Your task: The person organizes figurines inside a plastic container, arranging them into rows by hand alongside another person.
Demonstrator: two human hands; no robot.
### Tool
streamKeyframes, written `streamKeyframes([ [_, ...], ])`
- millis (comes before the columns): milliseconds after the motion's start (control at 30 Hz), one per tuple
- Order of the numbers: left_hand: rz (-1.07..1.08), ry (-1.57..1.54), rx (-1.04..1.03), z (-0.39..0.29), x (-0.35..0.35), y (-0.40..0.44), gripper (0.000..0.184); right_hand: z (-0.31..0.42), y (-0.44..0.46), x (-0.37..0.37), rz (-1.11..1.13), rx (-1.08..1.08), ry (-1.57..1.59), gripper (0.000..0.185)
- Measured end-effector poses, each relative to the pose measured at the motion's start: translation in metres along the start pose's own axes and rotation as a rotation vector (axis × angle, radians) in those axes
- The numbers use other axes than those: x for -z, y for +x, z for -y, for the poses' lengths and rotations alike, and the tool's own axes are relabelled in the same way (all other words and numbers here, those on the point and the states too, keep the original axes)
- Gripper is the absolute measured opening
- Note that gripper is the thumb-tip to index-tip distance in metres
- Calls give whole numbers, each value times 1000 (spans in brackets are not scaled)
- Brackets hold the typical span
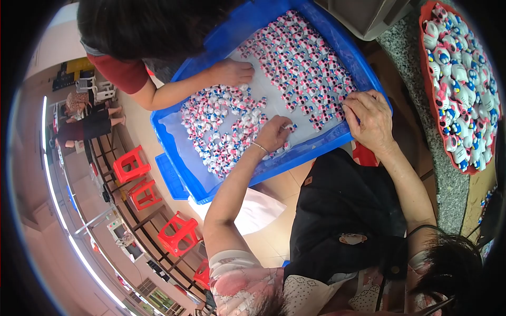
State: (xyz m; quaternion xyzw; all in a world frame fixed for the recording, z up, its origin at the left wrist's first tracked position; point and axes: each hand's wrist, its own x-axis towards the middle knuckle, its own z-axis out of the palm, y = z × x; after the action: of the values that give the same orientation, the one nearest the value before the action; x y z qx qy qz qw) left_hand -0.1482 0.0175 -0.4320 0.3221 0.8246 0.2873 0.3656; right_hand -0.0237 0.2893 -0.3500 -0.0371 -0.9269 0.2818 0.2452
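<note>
A blue plastic tray [369,68] lined with white sheet lies before me. On one side small white, pink and blue toy figurines [311,66] are set out in close rows; a loose heap of figurines [216,121] fills the other. My left hand [273,134], with a bracelet at its wrist, is closed, pinching one small figurine [291,127] at its fingertips over the liner. By the near right corner, my right hand [369,117] rests over the tray's rim with fingers curled together beside the rows. What its fingertips hold, if anything, is hidden.
Across the tray a co-worker's hand [232,72] touches the liner near the heap. A red basin [425,58] full of larger figurines stands on a speckled stone counter [452,192] at right. Red stools [179,234] and other people are at far left.
</note>
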Motion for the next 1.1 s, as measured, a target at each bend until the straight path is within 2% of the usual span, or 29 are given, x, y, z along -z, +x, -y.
streamKeyframes([
  [33,-105,-87,45,0,-1,0,20,0,0,0,3,16,6,9],
  [100,-148,-114,22,-4,-4,1,17,-1,-1,-1,12,8,16,10],
  [167,-165,155,-173,-7,-3,4,19,-1,-1,-1,16,3,25,10],
  [267,-189,51,-118,-12,-6,10,21,1,0,0,17,-15,7,8],
  [400,-277,14,-153,-15,-9,20,29,-1,0,0,15,-4,6,9],
  [467,-309,-154,-52,-19,-7,16,27,-1,-2,-1,24,3,5,10],
  [533,-282,-65,1,-15,9,1,25,-2,-2,-2,13,6,-5,9],
  [600,32,107,-150,-10,23,-17,26,-2,-1,-3,7,6,-4,9],
  [633,73,290,-298,-11,24,-22,30,-1,-1,-4,1,4,-4,10],
  [667,71,291,-295,-11,23,-24,30,0,-2,-4,1,6,0,10],
  [733,295,447,-422,-16,23,-21,33,0,-1,-4,-6,8,-10,10],
  [767,384,511,-374,-18,25,-16,30,0,-1,-3,-9,10,-15,10],
  [867,444,593,-317,-15,23,-7,28,-1,-1,-1,7,-2,3,10],
  [1033,376,594,-351,-9,22,-16,34,-1,-1,-1,-2,4,5,10],
  [1100,214,250,-160,-4,19,-20,29,-1,-2,-1,7,7,11,10],
])
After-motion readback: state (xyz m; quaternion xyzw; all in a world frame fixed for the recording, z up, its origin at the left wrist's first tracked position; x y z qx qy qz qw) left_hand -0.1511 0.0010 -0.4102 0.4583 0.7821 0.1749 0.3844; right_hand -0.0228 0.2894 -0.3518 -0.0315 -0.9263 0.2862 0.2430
